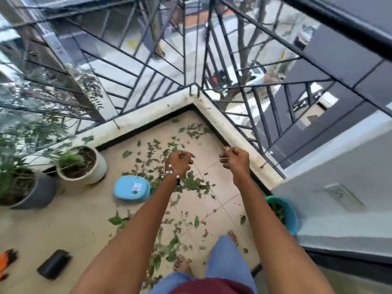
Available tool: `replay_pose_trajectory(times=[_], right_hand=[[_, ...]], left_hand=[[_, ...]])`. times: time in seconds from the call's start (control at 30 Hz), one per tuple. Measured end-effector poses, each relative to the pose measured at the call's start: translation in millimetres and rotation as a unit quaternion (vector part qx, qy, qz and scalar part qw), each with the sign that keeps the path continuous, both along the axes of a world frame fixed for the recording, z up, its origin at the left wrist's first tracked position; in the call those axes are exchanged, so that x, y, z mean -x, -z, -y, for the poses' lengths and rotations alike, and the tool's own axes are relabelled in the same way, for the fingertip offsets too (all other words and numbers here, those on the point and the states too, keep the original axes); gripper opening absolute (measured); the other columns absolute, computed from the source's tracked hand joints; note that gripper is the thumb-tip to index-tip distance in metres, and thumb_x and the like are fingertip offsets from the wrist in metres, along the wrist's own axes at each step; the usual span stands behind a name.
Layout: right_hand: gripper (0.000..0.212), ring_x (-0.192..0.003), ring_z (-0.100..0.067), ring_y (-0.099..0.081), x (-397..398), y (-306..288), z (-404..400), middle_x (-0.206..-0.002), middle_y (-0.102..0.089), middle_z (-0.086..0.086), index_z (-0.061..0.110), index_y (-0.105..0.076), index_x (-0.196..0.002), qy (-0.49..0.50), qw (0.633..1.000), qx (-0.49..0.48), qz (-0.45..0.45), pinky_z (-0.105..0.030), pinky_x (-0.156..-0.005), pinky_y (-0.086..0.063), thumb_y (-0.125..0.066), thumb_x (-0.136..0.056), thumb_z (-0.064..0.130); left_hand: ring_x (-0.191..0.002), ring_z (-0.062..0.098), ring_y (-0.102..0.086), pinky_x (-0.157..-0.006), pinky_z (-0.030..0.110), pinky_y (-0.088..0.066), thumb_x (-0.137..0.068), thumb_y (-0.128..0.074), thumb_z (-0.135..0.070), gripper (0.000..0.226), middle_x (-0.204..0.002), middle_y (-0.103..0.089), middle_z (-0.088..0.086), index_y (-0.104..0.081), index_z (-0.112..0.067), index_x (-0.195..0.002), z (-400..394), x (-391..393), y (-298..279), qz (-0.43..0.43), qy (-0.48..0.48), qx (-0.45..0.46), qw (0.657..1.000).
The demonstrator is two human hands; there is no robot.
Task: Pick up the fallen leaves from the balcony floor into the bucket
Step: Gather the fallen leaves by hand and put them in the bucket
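Many green and dry leaves (192,183) lie scattered over the beige tiled balcony floor (89,219), thickest in the corner by the railing. A teal bucket (289,217) stands at the right against the wall, with leaves inside; my right forearm hides part of it. Both my arms reach forward, well above the floor. My left hand (180,162), with a bead bracelet on the wrist, has its fingers curled. My right hand (233,159) is curled into a loose fist. I see no leaf in either hand.
A blue plastic tub (131,188) lies upside down left of the leaves. A white pot (84,164) and a grey pot (31,192) hold plants at left. A black cylinder (54,265) and an orange tool (6,259) lie at bottom left. Black railing (191,66) bounds the corner.
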State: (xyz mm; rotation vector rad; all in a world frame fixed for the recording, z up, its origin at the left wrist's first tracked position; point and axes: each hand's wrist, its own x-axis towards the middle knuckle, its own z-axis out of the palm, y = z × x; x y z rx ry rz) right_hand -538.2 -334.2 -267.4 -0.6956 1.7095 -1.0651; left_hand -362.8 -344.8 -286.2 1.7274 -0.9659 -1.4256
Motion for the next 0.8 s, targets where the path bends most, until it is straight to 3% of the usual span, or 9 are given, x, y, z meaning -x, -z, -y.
replay_pose_trajectory(times=[0.07,0.17,0.23,0.4,0.53,0.63,0.8], right_hand=[[0.016,-0.066,-0.017,-0.062,-23,-11,7,-0.081,-0.070,-0.010,0.012,-0.066,-0.091,-0.036,0.999,0.023,-0.021,-0.026,-0.059,-0.049,-0.052,-0.099,0.016],[0.016,-0.068,-0.015,-0.063,-53,-24,19,-0.083,-0.070,-0.010,0.014,-0.066,-0.090,-0.092,0.993,0.057,-0.052,-0.025,-0.060,-0.050,-0.052,-0.099,0.017],[0.017,-0.068,-0.014,-0.065,-71,-28,30,-0.082,-0.071,-0.007,0.017,-0.066,-0.088,-0.128,0.987,0.071,-0.069,-0.024,-0.058,-0.050,-0.053,-0.098,0.019],[0.018,-0.069,-0.017,-0.067,-112,-22,71,-0.082,-0.072,-0.008,0.016,-0.067,-0.089,-0.220,0.969,0.074,-0.078,-0.029,-0.059,-0.053,-0.053,-0.098,0.019],[0.016,-0.070,-0.021,-0.068,-148,-5,108,-0.082,-0.072,-0.011,0.015,-0.067,-0.087,-0.291,0.950,0.070,-0.085,-0.033,-0.059,-0.053,-0.054,-0.097,0.016],[0.013,-0.078,-0.026,-0.070,-176,6,135,-0.084,-0.072,-0.011,0.017,-0.067,-0.091,-0.360,0.927,0.057,-0.089,-0.041,-0.070,-0.059,-0.056,-0.097,0.016],[0.017,-0.072,-0.022,-0.068,-212,23,166,-0.084,-0.072,-0.013,0.004,-0.068,-0.101,-0.461,0.880,0.045,-0.103,-0.027,-0.059,-0.053,-0.053,-0.098,0.012]], left_hand=[[-0.058,0.027,-0.060,-0.057,0.033,-0.054,-0.095,-0.057,-0.009,0.017,-0.067,-0.065,0.011,-0.064,-0.005,-0.080,1,-26,-10,0.020,-0.014,0.033,0.999],[-0.048,0.012,-0.057,-0.045,0.023,-0.047,-0.095,-0.056,-0.005,0.013,-0.064,-0.061,0.007,-0.065,-0.003,-0.086,2,-59,-27,0.040,-0.048,0.061,0.996],[-0.045,0.005,-0.057,-0.047,0.022,-0.047,-0.094,-0.057,-0.005,0.012,-0.064,-0.062,0.005,-0.067,-0.003,-0.086,6,-79,-30,0.053,-0.069,0.077,0.993],[-0.049,0.010,-0.059,-0.048,0.025,-0.048,-0.094,-0.058,-0.012,0.013,-0.064,-0.066,0.003,-0.067,-0.012,-0.084,16,-126,-23,0.088,-0.126,0.058,0.986],[-0.066,0.029,-0.066,-0.072,0.043,-0.056,-0.088,-0.061,-0.019,0.017,-0.071,-0.070,0.009,-0.066,-0.019,-0.072,24,-164,5,0.093,-0.179,0.025,0.979],[-0.066,0.027,-0.067,-0.072,0.049,-0.059,-0.083,-0.064,-0.024,0.015,-0.064,-0.069,0.002,-0.070,-0.024,-0.070,22,-187,23,0.083,-0.265,-0.002,0.961],[-0.057,0.024,-0.063,-0.067,0.039,-0.057,-0.091,-0.062,-0.014,0.011,-0.066,-0.069,0.006,-0.070,-0.012,-0.083,10,-198,20,0.087,-0.383,-0.027,0.919]])
